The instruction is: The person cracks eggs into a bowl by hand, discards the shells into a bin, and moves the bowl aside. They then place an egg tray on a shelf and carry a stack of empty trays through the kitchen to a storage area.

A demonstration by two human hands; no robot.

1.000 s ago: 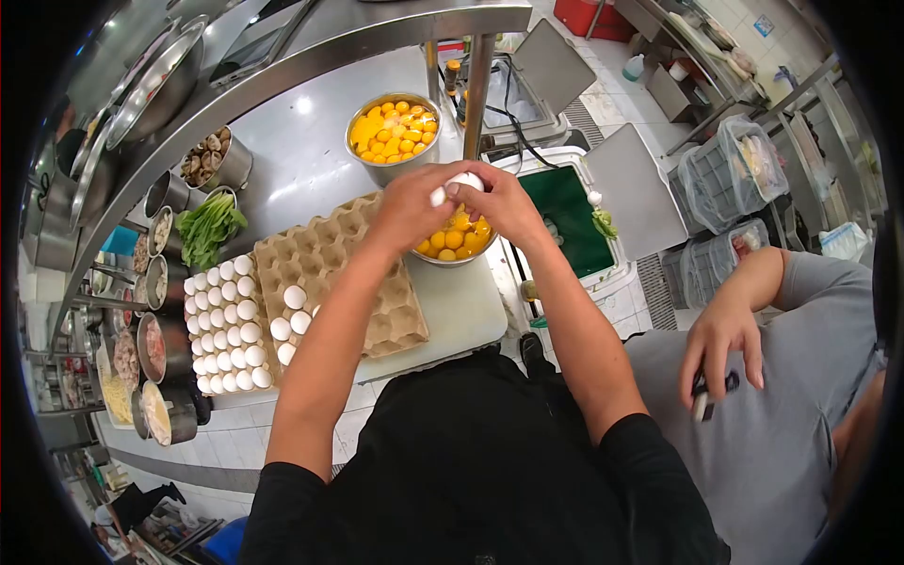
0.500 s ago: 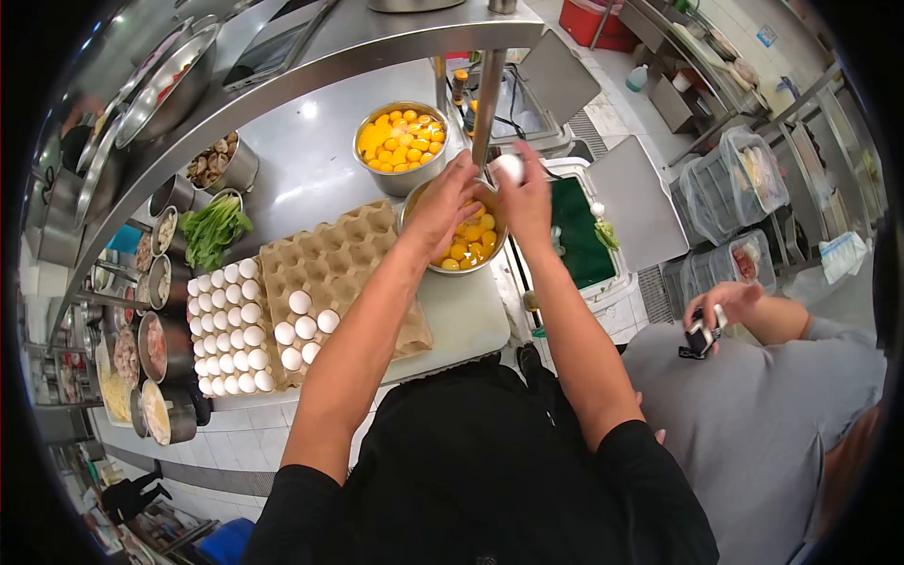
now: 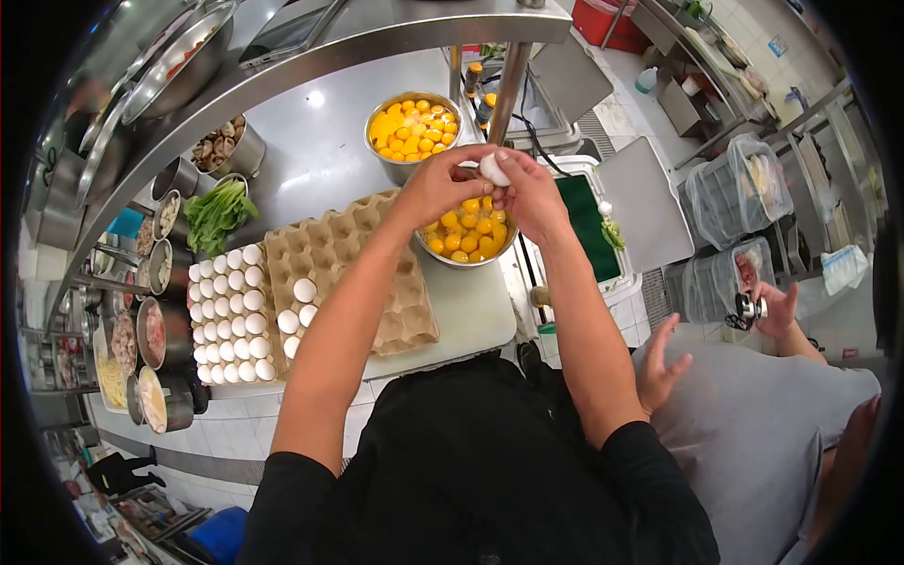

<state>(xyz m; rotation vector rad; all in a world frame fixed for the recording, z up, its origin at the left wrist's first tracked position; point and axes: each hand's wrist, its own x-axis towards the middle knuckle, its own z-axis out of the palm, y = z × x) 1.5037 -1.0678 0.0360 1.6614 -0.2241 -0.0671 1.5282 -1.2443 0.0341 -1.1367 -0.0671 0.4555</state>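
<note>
The white egg point(image 3: 492, 169) is pinched between both hands just above the steel bowl of yolks point(image 3: 466, 265); the right hand point(image 3: 535, 200) curls round its right side, fingertips closed on the shell; the left hand point(image 3: 435, 188) meets it from the left, thumb and fingers pressed in; whether the shell is cracked is hard to tell; both forearms reach forward and converge over the bowl, wrists bent inward; a cardboard egg tray point(image 3: 377, 282) lies just left of the bowl, a second bowl of yolks point(image 3: 395, 168) behind
</note>
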